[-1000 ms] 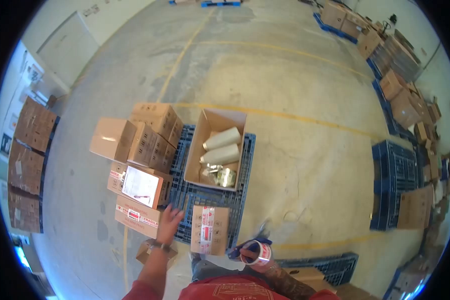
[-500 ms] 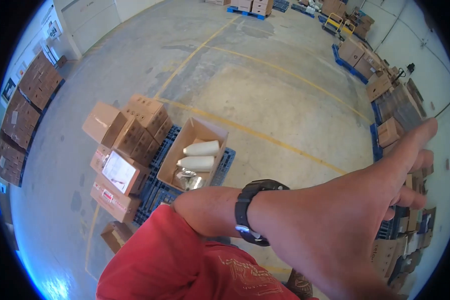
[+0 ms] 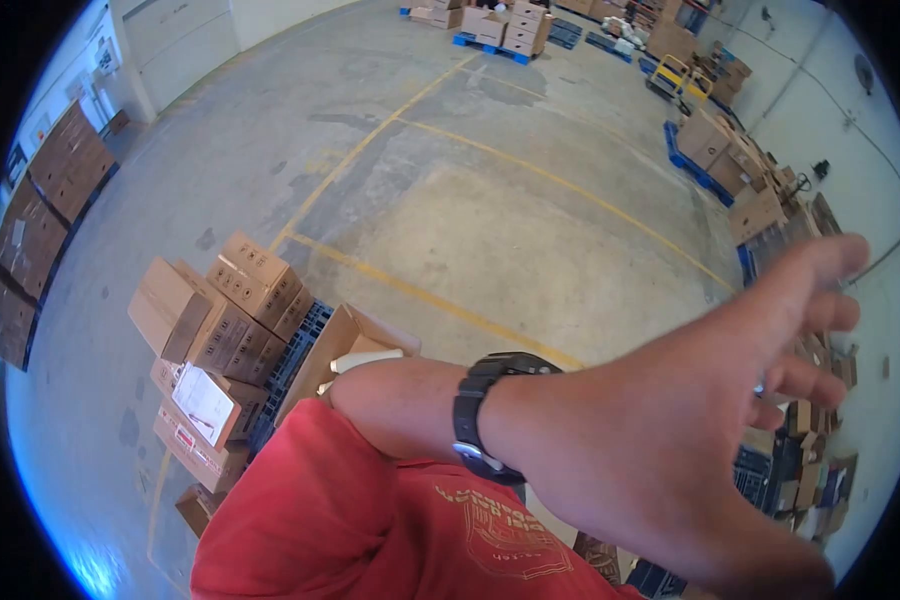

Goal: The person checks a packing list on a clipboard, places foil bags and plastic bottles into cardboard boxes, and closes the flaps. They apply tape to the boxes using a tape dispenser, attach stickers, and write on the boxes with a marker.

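My left hand (image 3: pixel 660 440) reaches across the right side, close to the camera, with its back facing me. Its fingers are apart and slightly bent, and I see nothing held in them. A black watch (image 3: pixel 475 415) is around the wrist, and a red sleeve (image 3: pixel 300 500) covers the upper arm. Behind the forearm, an open carton (image 3: pixel 315 365) with white bottles (image 3: pixel 365 358) is partly hidden. It stands on a blue pallet (image 3: pixel 310 330) beside stacked brown boxes (image 3: pixel 235 335). My right hand is out of frame.
A paper sheet (image 3: pixel 205 403) lies on a box in the stack. Wrapped box stacks (image 3: pixel 55 185) stand at the far left. Loaded pallets line the right wall, near a yellow cart (image 3: pixel 667 78). Yellow lines (image 3: pixel 450 310) cross the concrete floor.
The view has shifted, so the near stack and carton appear lower and farther left. My forearm now covers more of the carton and bottles. My left hand remains spread at the right.
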{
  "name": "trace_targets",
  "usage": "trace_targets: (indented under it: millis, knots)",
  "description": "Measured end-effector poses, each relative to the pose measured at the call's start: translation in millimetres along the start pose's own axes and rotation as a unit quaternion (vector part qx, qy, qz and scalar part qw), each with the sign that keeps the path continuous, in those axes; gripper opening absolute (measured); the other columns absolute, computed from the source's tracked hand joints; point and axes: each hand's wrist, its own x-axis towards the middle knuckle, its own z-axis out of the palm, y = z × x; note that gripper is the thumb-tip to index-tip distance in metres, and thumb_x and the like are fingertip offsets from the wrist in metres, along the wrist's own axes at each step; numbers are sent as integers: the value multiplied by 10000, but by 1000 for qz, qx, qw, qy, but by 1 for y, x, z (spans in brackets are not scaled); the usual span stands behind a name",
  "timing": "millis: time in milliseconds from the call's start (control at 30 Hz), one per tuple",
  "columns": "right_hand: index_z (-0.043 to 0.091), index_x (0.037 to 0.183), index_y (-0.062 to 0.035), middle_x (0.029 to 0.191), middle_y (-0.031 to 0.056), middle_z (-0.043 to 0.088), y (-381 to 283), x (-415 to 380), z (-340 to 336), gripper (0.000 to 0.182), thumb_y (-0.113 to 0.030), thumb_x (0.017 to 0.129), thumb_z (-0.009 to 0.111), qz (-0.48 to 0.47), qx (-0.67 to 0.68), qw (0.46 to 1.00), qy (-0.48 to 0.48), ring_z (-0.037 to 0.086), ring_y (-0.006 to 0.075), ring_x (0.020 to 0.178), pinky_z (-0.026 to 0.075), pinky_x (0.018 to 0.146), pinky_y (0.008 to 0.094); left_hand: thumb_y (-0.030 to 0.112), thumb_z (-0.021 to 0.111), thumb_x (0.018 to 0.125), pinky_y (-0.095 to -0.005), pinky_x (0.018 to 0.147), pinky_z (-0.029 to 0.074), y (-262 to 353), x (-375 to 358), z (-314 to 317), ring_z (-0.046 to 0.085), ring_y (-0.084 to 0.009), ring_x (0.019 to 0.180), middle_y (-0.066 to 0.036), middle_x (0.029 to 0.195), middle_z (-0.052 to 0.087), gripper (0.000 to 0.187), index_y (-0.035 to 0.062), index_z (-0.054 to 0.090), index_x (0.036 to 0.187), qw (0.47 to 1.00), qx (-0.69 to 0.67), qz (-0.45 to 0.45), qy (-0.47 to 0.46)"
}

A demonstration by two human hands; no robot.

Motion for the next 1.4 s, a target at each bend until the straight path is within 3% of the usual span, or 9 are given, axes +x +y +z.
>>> trace_targets:
  millis: [300, 633, 700, 733, 767, 833, 1167, 1267, 1400]
  knots:
    - [629, 867, -6, 879, 106, 699, 16, 195, 28, 223, -216, 942, 632, -24, -8, 996, -80, 669, 194, 824, 538, 721, 316, 335, 953, 628, -430, 1037, 413, 3, 50, -119, 457, -305, 1310, -227, 1518, 294, 1379, 62, -21, 1565, 979, 179, 89, 29]
    - [631, 849, -20, 849, 103, 700, -4, 341, 128, 234, -237, 934, 647, -50, -33, 960, -272, 661, 186, 790, 535, 713, 312, 323, 906, 680, -399, 939, 459, 17, 49, -150, 513, -242, 1228, -148, 1408, 436, 1034, 76, 291, 1474, 892, 256, 237, 286]
    - [631, 846, -23, 843, 102, 700, -3, 348, 166, 236, -241, 932, 650, -55, -26, 946, -318, 660, 184, 784, 535, 712, 312, 315, 883, 698, -408, 924, 466, 19, 21, -164, 544, -242, 1188, -121, 1322, 505, 898, 85, 399, 1418, 760, 495, 232, 351]
    - [632, 844, -24, 840, 102, 700, -1, 349, 184, 237, -243, 931, 651, -55, -29, 936, -347, 659, 183, 780, 534, 711, 311, 297, 865, 710, -415, 920, 468, 19, 2, -177, 568, -244, 1153, -102, 1255, 552, 809, 95, 459, 1381, 599, 674, 180, 393]
    - [632, 842, -25, 837, 101, 700, -3, 353, 205, 238, -245, 930, 653, -58, -32, 923, -378, 658, 182, 777, 534, 711, 311, 251, 768, 733, -400, 921, 454, 30, -14, -187, 603, -217, 1025, -54, 1058, 609, 443, 99, 637, 1129, 260, 910, 59, 318]
    - [632, 838, -28, 831, 101, 700, -1, 346, 246, 240, -250, 929, 656, -55, -37, 897, -437, 657, 180, 770, 533, 709, 310, 213, 682, 722, -372, 915, 431, 34, -56, -212, 602, -171, 931, 5, 918, 621, 164, 135, 683, 866, 30, 991, -79, 105]
    - [588, 884, -30, 741, 95, 698, 1, 274, 435, 173, -172, 910, 682, -129, -114, 731, -660, 632, 149, 602, 514, 575, 299, 203, 636, 776, -378, 924, 410, 42, -154, -163, 581, -158, 940, 49, 800, 612, 47, 172, 665, 755, -21, 944, -248, 214]
    - [664, 1011, -75, 1058, 80, 704, 23, 284, 496, 160, -190, 902, 652, -650, -147, 427, -612, 661, 278, 886, 491, 721, 461, 241, 688, 771, -398, 857, 413, 58, -164, -188, 621, -141, 856, 84, 769, 665, 36, 242, 720, 755, 24, 913, -321, 252]
    - [673, 998, -73, 1033, 93, 701, 34, 230, 590, 155, -172, 880, 655, -407, -84, 383, -825, 664, 286, 882, 500, 735, 449, 240, 708, 790, -379, 848, 442, 150, -131, -248, 647, -154, 805, 42, 792, 675, 68, 226, 724, 854, 36, 854, -421, 306]
